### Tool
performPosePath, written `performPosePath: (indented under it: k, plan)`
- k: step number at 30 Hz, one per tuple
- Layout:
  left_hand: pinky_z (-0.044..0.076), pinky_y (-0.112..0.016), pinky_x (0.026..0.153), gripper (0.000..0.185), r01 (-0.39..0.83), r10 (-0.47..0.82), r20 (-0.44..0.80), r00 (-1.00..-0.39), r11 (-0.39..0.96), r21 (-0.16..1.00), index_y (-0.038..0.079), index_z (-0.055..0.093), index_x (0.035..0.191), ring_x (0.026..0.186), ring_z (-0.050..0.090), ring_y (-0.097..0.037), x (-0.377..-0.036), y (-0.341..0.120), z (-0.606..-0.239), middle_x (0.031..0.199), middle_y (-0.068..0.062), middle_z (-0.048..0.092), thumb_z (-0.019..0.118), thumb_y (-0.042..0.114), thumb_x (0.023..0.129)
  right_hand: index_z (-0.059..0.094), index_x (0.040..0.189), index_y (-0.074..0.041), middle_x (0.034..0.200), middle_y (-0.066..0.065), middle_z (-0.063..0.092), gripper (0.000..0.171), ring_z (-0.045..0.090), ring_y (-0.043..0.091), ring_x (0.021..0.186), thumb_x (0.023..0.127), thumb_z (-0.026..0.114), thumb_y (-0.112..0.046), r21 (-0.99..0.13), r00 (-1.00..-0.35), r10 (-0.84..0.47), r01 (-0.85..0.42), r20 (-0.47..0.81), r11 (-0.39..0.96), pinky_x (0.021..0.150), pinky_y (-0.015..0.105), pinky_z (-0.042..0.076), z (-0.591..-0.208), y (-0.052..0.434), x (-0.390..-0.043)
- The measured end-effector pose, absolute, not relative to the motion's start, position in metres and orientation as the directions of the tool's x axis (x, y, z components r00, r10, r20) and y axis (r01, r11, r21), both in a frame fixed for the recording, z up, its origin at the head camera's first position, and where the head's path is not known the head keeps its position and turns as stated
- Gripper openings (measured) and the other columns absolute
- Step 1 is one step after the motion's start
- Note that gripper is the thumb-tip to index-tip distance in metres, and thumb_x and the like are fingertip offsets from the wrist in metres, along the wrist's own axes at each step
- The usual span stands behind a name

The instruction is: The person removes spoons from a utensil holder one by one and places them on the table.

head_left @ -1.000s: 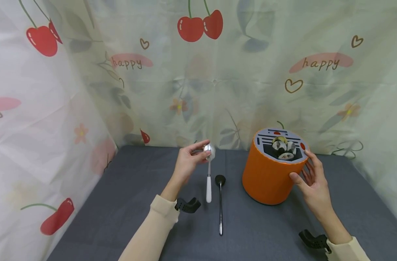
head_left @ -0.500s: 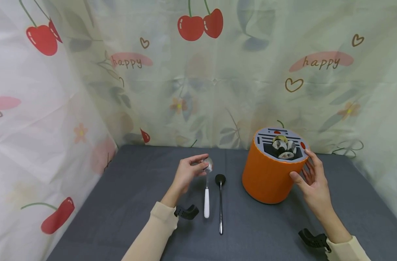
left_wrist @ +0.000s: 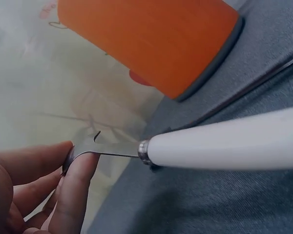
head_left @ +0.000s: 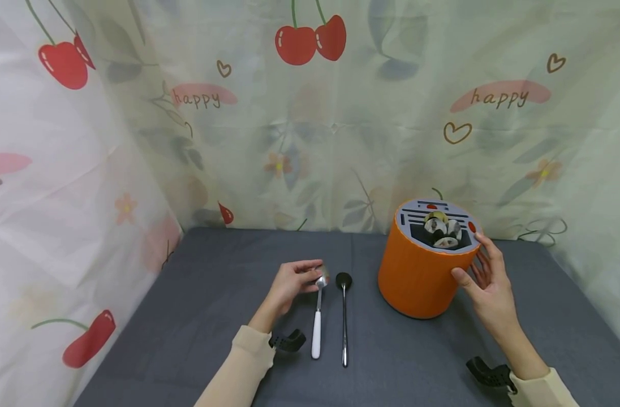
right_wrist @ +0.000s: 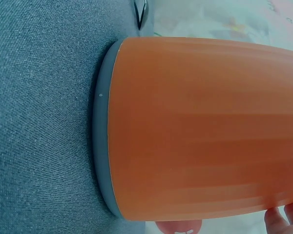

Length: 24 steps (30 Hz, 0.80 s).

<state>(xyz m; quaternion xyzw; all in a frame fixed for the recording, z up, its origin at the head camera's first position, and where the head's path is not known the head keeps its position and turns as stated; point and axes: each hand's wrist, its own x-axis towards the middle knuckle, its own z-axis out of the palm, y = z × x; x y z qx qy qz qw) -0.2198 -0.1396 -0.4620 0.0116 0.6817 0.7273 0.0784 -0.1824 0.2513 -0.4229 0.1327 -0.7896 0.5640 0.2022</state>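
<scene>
The left hand [head_left: 291,282] pinches a white-handled spoon [head_left: 317,334], seemingly above the table [head_left: 213,282].

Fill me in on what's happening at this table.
A person is handling a white-handled spoon: the left hand pinches it by its bowl, with the handle pointing back toward the person. A dark-bowled spoon lies just to the right on the grey cloth. The right hand touches the side of an upright orange holder, near its rim. A few roundish black-and-white things show in the opening in its top.
</scene>
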Motion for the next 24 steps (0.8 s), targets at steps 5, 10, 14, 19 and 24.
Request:
performPosePath:
  k: [5, 10, 14, 19, 24]
  plan:
    - [0.061, -0.024, 0.076, 0.039, -0.106, 0.134, -0.101, -0.986, -0.035, 0.994, -0.006, 0.062, 0.14, 0.094, 0.072, -0.012, -0.219, -0.143, -0.475, 0.129, -0.022, 0.067, 0.066, 0.004, 0.102, 0.023, 0.167, -0.023, 0.17, 0.007, 0.018, 0.081, 0.028, 0.014, 0.154, 0.101, 0.061, 0.007, -0.829, -0.876, 0.007, -0.454, 0.483, 0.326, 0.116, 0.012, 0.028, -0.424, 0.252, -0.182]
    - [0.061, -0.029, 0.083, 0.041, -0.121, 0.132, -0.121, -0.984, 0.007, 0.993, -0.006, 0.061, 0.141, 0.102, 0.072, -0.016, -0.218, -0.144, -0.488, 0.134, -0.024, 0.064, 0.067, 0.005, 0.102, 0.023, 0.167, -0.022, 0.171, 0.006, 0.019, 0.081, 0.028, 0.011, 0.153, 0.102, 0.061, 0.006, -0.821, -0.87, -0.001, -0.465, 0.492, 0.331, 0.116, 0.012, 0.028, -0.426, 0.252, -0.182]
    - [0.062, -0.03, 0.084, 0.042, -0.123, 0.129, -0.126, -0.984, 0.031, 0.992, -0.007, 0.06, 0.142, 0.099, 0.072, -0.017, -0.218, -0.143, -0.493, 0.125, -0.023, 0.066, 0.067, 0.003, 0.102, 0.023, 0.167, -0.023, 0.171, 0.005, 0.019, 0.08, 0.028, 0.012, 0.153, 0.102, 0.061, 0.005, -0.821, -0.873, -0.001, -0.458, 0.487, 0.341, 0.116, 0.012, 0.028, -0.425, 0.252, -0.182]
    - [0.062, -0.03, 0.081, 0.042, -0.133, 0.135, -0.137, -0.981, 0.039, 0.99, -0.008, 0.059, 0.142, 0.093, 0.072, -0.015, -0.219, -0.142, -0.495, 0.114, -0.02, 0.069, 0.064, -0.001, 0.101, 0.023, 0.167, -0.023, 0.17, 0.005, 0.019, 0.08, 0.028, 0.012, 0.153, 0.102, 0.061, 0.005, -0.822, -0.874, -0.001, -0.457, 0.485, 0.341, 0.116, 0.013, 0.029, -0.425, 0.252, -0.183]
    - [0.063, -0.03, 0.078, 0.041, -0.115, 0.129, -0.121, -0.984, 0.056, 0.992, -0.01, 0.059, 0.141, 0.085, 0.071, -0.013, -0.221, -0.141, -0.495, 0.108, -0.018, 0.07, 0.064, -0.004, 0.1, 0.023, 0.167, -0.023, 0.17, 0.004, 0.019, 0.079, 0.028, 0.012, 0.153, 0.103, 0.061, 0.004, -0.821, -0.876, 0.009, -0.448, 0.482, 0.355, 0.116, 0.012, 0.029, -0.424, 0.252, -0.182]
